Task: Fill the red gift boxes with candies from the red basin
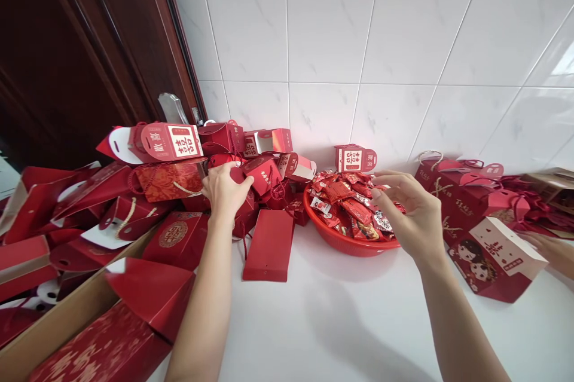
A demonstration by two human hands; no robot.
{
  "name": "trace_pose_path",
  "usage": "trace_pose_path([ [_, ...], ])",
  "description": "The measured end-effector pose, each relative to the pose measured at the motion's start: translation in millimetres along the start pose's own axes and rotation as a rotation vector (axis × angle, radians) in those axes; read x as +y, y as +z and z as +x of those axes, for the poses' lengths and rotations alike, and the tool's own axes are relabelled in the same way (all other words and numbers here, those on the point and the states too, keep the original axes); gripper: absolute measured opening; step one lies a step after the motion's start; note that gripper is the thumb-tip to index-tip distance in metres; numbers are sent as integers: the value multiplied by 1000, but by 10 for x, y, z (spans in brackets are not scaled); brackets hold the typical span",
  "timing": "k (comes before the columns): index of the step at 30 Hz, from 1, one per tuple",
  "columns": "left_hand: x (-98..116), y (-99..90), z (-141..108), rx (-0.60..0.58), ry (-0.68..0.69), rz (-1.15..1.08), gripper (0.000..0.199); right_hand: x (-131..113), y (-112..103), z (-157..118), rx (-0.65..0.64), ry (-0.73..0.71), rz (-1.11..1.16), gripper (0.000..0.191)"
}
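Observation:
In the head view my left hand (228, 191) is among a pile of small red gift boxes, its thumb and fingers around a small red gift box (260, 175) with gold lettering. My right hand (410, 214) is above the right side of a red plastic basin (345, 245), fingers bent and thumb apart from them, with nothing visible between. Red-wrapped sweets (354, 208) fill the basin. A flat red card piece (269, 247) lies on the white table between my hands.
Many red boxes, some with cord handles, crowd an open carton (89, 304) at left. More red bags (461, 202) and a box with cartoon figures (495, 259) stand at right, near another person's hand (553, 250). A tiled wall (323, 41) closes the back.

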State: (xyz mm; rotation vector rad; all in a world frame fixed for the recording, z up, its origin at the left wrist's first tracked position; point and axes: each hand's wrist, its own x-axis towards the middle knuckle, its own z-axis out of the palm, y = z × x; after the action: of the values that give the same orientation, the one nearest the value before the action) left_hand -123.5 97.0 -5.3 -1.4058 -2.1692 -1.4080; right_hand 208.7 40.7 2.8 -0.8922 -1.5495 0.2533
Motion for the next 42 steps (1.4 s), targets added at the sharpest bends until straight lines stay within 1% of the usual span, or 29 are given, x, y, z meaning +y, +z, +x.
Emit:
trace_pose_path([
  [5, -60, 2, 24, 116, -47, -44, 36, -10, -88, 17, 34, 27, 40, 13],
  [7, -88, -10, 43, 98, -62, -36, 30, -10, -115, 29, 47, 20, 45, 12],
  [10, -68, -66, 62, 27, -104, -47, 27, 10, -154, 49, 74, 7, 34, 9],
  [12, -4, -158, 57, 27, -110, -87, 30, 23, -188, 61, 100, 1, 26, 8],
  [15, 142, -400, -17, 58, -51, -147, 32, 16, -251, 72, 125, 10, 37, 8],
  [17, 254, -600, -124, 83, 65, -214, 29, -7, -293, 74, 131, 25, 50, 7],
  [18, 311, -695, -191, 75, 157, -270, 29, -21, -311, 73, 129, 33, 50, 7],
  [19, 369, -780, -263, 44, 238, -327, 27, -36, -327, 71, 119, 43, 43, 8],
  [20, 428, -849, -338, -28, 314, -371, 25, -51, -341, 67, 97, 55, 31, 9],
  [21, 489, -898, -413, -125, 397, -411, 23, -67, -352, 61, 56, 68, 14, 12],
  [23, 616, -929, -556, -369, 578, -477, 17, -102, -366, 47, -79, 88, -36, 18],
  [25, 745, -877, -687, -648, 747, -510, 16, -140, -373, 28, -260, 81, -94, 23],
  [26, 806, -827, -748, -754, 808, -509, 17, -157, -376, 18, -358, 73, -116, 24],
  [28, 914, -705, -863, -889, 915, -498, 18, -177, -383, -2, -553, 63, -131, 24],
  [30, 993, -591, -961, -968, 987, -489, 18, -176, -399, -17, -723, 68, -121, 27],
  [32, 1038, -520, -1033, -1007, 1022, -486, 18, -163, -425, -24, -828, 81, -128, 33],
  [34, 1056, -499, -1077, -1030, 1035, -475, 17, -159, -459, -26, -855, 86, -155, 38],
  [38, 1059, -521, -1132, -1076, 1072, -494, 15, -206, -510, -25, -851, 39, -194, 44],
  [40, 1060, -518, -1169, -1088, 1118, -525, 15, -245, -517, -24, -914, 7, -176, 44],
  [42, 1060, -503, -1213, -1096, 1185, -535, 16, -283, -521, -19, -998, -1, -150, 40],
])
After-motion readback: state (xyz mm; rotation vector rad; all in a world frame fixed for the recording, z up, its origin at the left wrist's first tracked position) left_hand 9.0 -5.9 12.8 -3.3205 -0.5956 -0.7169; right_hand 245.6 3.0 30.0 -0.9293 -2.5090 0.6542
